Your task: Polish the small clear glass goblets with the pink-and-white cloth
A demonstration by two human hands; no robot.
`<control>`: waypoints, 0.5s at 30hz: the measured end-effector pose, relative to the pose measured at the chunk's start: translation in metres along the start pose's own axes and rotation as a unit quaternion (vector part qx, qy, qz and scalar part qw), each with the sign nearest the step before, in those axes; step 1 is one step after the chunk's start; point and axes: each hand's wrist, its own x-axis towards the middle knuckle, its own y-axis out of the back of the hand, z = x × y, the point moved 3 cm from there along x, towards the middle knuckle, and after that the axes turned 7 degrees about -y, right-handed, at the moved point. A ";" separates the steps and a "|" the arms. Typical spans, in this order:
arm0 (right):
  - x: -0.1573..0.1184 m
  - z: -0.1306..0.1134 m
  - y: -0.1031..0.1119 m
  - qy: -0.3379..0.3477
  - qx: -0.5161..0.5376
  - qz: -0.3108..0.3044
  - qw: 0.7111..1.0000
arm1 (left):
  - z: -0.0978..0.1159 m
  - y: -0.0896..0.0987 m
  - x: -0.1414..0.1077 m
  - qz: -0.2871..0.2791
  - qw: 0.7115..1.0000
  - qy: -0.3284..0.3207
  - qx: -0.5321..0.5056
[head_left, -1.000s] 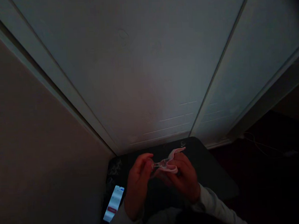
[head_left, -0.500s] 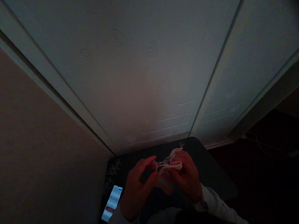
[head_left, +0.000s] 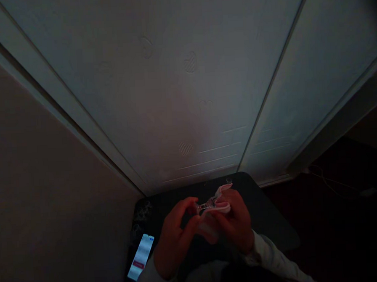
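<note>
Over the dark table, my two hands hold a small clear stemmed glass (head_left: 206,205) lying on its side. My left hand (head_left: 177,234) is closed on its left end, thumb and fingers pinching the rim of the foot. My right hand (head_left: 235,218) is wrapped around the other end through a pink cloth (head_left: 222,207). Part of the cloth hangs below the glass between the hands. The cloth and fingers hide most of the glass's right end, and dim light blurs the detail.
A lit phone (head_left: 140,257) lies at the left edge of the dark table (head_left: 268,221). Clear objects (head_left: 143,211), hard to make out, sit at the table's back left. Pale panels (head_left: 186,95) rise behind. A white cable (head_left: 323,178) runs along the floor at right.
Both hands stay nearly in place with the glass and cloth between them. The cloth and glass have shifted very slightly, and the view has tilted a little.
</note>
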 end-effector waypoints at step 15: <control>0.001 -0.017 -0.010 0.067 -0.033 0.006 0.997 | -0.011 0.004 -0.003 -0.034 0.989 0.060 -0.130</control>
